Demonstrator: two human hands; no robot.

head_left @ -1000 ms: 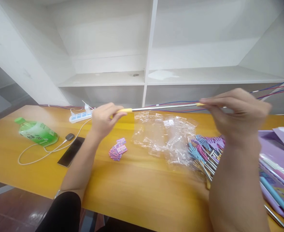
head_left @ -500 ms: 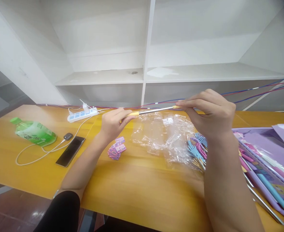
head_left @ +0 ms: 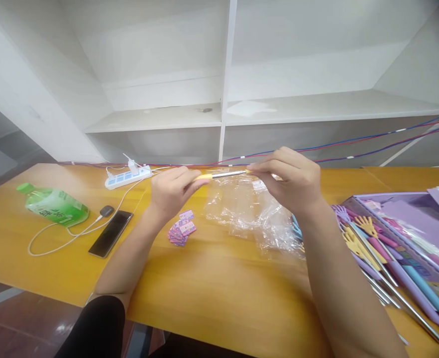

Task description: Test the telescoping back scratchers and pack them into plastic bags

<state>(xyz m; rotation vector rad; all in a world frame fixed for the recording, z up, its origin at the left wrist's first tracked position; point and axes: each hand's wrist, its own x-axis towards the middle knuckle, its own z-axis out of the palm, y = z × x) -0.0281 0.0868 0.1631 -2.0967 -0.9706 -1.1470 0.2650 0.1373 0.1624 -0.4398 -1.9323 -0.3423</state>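
Stick (head_left: 227, 174) is up in the air btwn the two hands, above the far part of the table (head_left: 219, 293), in front of the shelf unit (head_left: 225, 64). Long axis runs L–R across the view, approx level, R end a touch higher.

L hand (head_left: 172, 191) has the yellow handle (head_left: 204, 177): fingers curled round it, thumb pressed along it, so the metal part points R from those fingers. R hand (head_left: 288, 176) pinches the small yellow bit at the other end btwn thumb & fingertips; the rod runs L from there, in line w/ the handle. Can't tell what's behind the R palm, it's hidden. Both hands are on the stick, neither nearer; just a short bit of bare metal btwn them.

Diff vs 0.5 s ago: R hand is further L, closer to L hand, & the visible metal is shorter; vs 1 s ago, much shorter. L hand is only slightly shifted. R arm now uncovers more of the loose scratchers (head_left: 369, 226) by the purple box (head_left: 357, 200) & hides most of the blue ones by the clear bags (head_left: 238, 214). Pink cards (head_left: 182, 228) lie as before.
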